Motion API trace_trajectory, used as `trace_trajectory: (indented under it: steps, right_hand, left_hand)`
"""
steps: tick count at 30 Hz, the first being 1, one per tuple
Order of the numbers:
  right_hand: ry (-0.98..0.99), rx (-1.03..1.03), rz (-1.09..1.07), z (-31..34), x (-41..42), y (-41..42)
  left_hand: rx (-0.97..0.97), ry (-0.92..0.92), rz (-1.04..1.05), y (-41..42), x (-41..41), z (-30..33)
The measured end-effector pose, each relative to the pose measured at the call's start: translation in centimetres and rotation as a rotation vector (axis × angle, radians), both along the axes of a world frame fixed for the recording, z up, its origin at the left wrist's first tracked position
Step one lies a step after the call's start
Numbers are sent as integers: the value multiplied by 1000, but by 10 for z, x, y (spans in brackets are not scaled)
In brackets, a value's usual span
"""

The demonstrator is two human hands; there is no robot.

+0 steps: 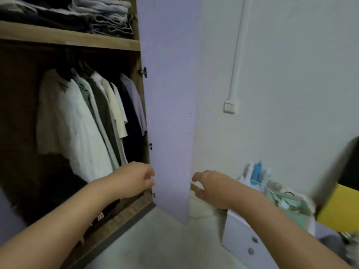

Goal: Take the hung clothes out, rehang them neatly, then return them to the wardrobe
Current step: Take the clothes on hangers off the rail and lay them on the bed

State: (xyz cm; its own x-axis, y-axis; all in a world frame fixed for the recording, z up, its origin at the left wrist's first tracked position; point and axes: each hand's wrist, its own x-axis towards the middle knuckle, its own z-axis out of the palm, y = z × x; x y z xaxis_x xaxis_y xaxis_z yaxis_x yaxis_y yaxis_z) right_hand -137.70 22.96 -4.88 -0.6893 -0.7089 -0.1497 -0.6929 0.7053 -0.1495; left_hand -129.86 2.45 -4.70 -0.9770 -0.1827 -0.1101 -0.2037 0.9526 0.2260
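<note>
Head view shows the wardrobe door (171, 113) swung open, shirts (87, 121) hanging on the rail inside. Left hand (134, 179) and right hand (209, 188) hover either side of its edge, fingers loosely curled, holding nothing. Opening looks done; next, reach in and lift out a hanger.

The wardrobe (11, 113) has a brown wood-grain carcass, its shelf (70, 38) showing a pale, matt wood-look edge; the open door (171, 113) is a smooth, matt lilac panel, with small shiny metal hinges (143, 71) at its inner edge; the hung clothes (87, 121) are soft cloth, mostly light, crinkled shirts with some dark ones between; the folded stack (104, 16) on the shelf above is thicker, ribbed-looking cloth in grey and white; the wall (291, 74) is smooth matt paint, and its conduit (240, 49) and socket (229, 106) look like white plastic; the low cabinet (239, 235) is smooth and white with round metallic knobs (254, 239); the bottles (257, 171) on it look plastic, though blurred.
</note>
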Motion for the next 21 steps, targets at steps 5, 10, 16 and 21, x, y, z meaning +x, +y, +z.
trace_trajectory:
  steps: [5,10,16,21]
  right_hand:
    - [12,-60,113,9,-5,-106]
    - [14,-142,185,19,-11,-191]
    - [48,-235,260,28,-40,-266]
    - [44,-319,351,34,-79,-327]
  left_hand:
    - [-7,7,145,-97,20,19]
    - [47,34,308,-174,26,28]
    - [76,75,464,-239,10,26]
    - [70,110,529,-285,-20,27]
